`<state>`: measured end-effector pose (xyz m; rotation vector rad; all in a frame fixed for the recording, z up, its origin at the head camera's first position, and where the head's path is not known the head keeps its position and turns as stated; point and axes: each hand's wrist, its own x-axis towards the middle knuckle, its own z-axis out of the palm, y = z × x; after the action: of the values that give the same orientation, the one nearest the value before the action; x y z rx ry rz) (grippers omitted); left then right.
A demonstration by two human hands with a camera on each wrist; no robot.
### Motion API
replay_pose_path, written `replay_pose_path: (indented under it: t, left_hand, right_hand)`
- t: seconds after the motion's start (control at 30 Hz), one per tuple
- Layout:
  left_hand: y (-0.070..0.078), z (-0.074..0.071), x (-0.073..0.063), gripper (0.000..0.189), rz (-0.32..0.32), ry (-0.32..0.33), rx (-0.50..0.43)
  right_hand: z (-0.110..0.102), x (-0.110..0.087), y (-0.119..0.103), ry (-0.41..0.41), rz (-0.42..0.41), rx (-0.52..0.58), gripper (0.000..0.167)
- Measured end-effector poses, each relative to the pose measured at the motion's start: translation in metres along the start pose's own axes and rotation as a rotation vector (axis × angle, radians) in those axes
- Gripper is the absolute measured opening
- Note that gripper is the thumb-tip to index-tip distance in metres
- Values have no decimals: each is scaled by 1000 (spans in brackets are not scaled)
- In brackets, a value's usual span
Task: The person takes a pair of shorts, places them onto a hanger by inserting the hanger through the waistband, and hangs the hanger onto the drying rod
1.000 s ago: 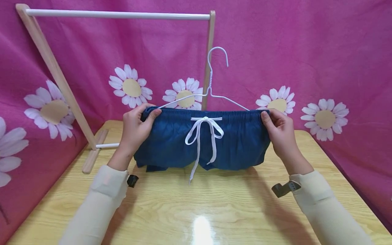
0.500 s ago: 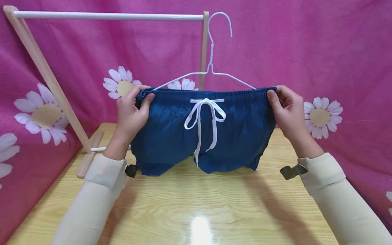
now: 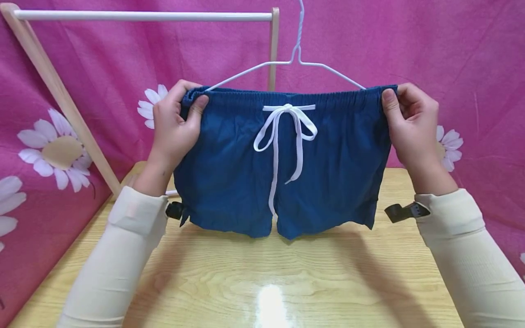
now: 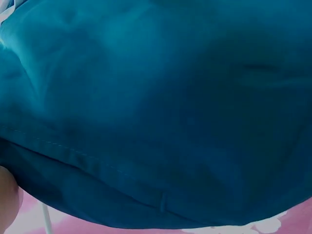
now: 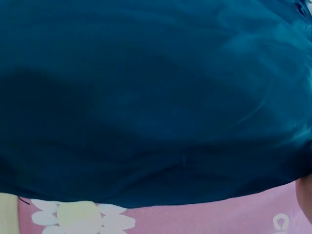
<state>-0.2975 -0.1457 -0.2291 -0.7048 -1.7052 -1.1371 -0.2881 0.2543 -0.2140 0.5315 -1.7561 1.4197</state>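
Dark blue shorts point(image 3: 229, 159) with a white drawstring bow point(image 3: 287, 109) hang stretched between my two hands, their legs just above the table in the head view. My left hand point(image 3: 174, 118) pinches the waistband's left corner, thumb in front. At the right corner my right hand point(image 3: 414, 118) pinches the waistband the same way. A white wire hanger point(image 3: 297, 57) rises out of the waistband; its lower part is hidden inside the shorts and its hook tip is cut off by the top edge. Blue cloth point(image 4: 146, 97) fills most of the left wrist view, and likewise the right.
Behind to the left stands a rack with wooden posts point(image 3: 65, 95) and a white top bar point(image 3: 143, 16). The light wooden table point(image 3: 229, 278) lies below the shorts. A pink cloth with printed daisies point(image 3: 348, 36) hangs around the back and sides.
Both hands have lifted the shorts and hanger upward and nearer, the right hand also moving right. The legs of the shorts now hang down at full length, and the hook has passed out of the frame.
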Motion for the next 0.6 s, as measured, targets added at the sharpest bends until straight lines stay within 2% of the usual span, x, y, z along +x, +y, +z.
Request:
replay_pose_path:
  t: [0.1,0.23,0.43,0.6]
  left_hand:
    - [0,-1,0,18,-2,-11,4]
    - [-3,-2,-4,17,-16,-45,36]
    - [-9,-3,-16,17,-37,-133,35]
    - [-13,-5,-24,13,-76,-181,20]
  right_hand:
    - [3,-3,-1,30,6,15,15]
    - [7,-8,6,46,46,130,19]
    - [15,-20,22,31,126,316,23]
    - [18,-30,29,1,158,377,25]
